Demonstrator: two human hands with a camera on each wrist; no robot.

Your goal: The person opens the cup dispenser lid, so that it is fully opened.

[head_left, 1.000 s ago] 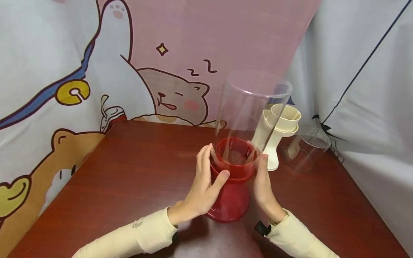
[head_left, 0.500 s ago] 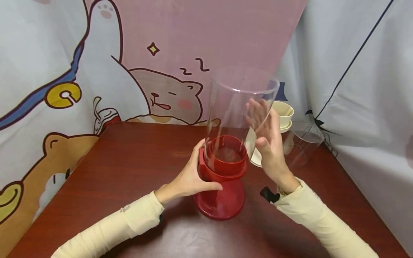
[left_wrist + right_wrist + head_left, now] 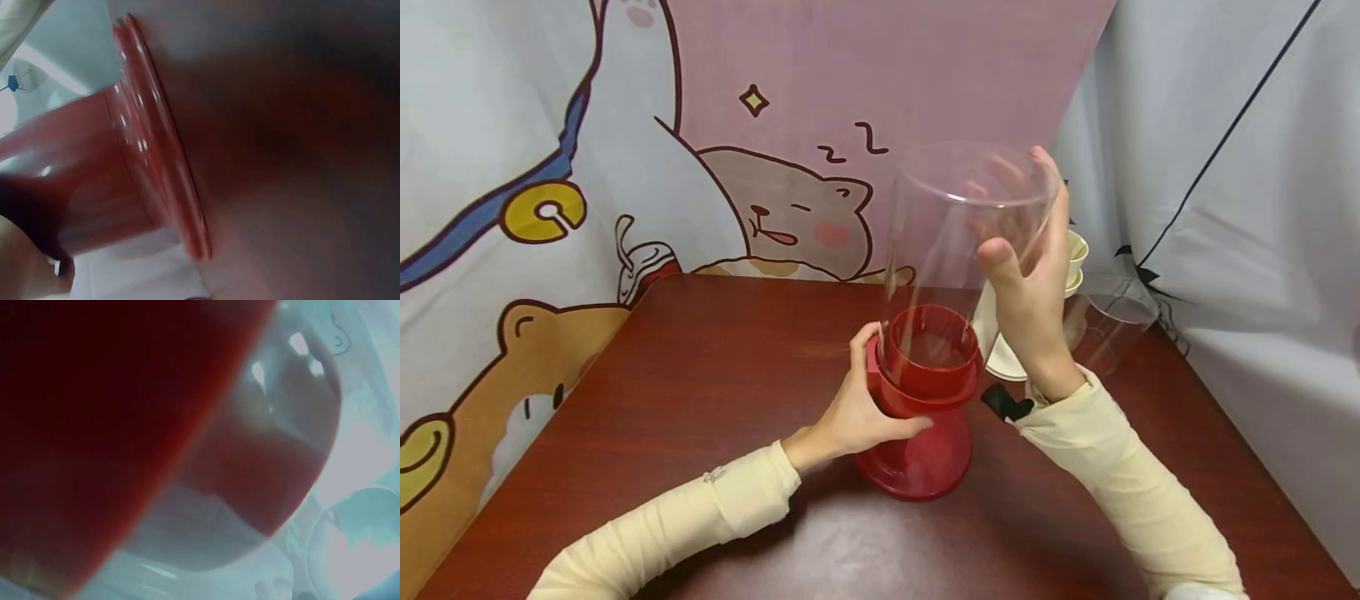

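Observation:
A red pedestal base (image 3: 925, 454) stands on the dark red table (image 3: 700, 400), and a tall clear cylinder (image 3: 951, 225) sits upright in its cup. My left hand (image 3: 883, 387) grips the base's upper collar from the left, thumb across the front. My right hand (image 3: 1017, 207) holds the cylinder high on its right side, with the thumb on the near wall and the fingers wrapped round the back just below the rim. The left wrist view shows the red base (image 3: 125, 175) close up. In the right wrist view the cylinder (image 3: 250, 537) is a blur.
A cream pedestal base (image 3: 1003, 358) stands just behind my right wrist. A second clear cylinder (image 3: 1112, 321) lies beside it at the back right. Cartoon-printed cloth (image 3: 625, 167) hangs along the table's far and left edges, and white cloth (image 3: 1240, 208) along the right.
My right hand rose from beside the red collar up the cylinder's side to near its rim and closed round it. My left hand stayed on the collar.

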